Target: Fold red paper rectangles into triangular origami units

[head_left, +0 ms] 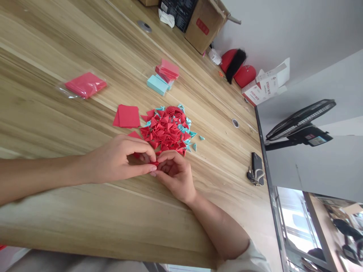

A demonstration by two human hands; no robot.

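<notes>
Between my two hands is a small folded piece of red paper [154, 163], mostly covered by fingers. My left hand [124, 156] pinches it from the left, thumb below and forefinger above. From the other side my right hand [176, 175] grips it with thumb and fingertips. Just beyond the hands lies a heap of folded red paper triangles [167, 132], with light blue triangles [187, 130] along its far and right edges. A round red assembled paper piece [176, 112] rests at the heap's far side. Flat red paper squares [129, 116] lie left of the heap.
A plastic-wrapped red paper pack [86, 85] lies at the left, with blue paper [157, 84] and red paper stacks [168, 69] farther back. Cardboard box [204, 26], sticky note box [263, 87], black fan [300, 121] and keys [255, 177] line the far and right sides.
</notes>
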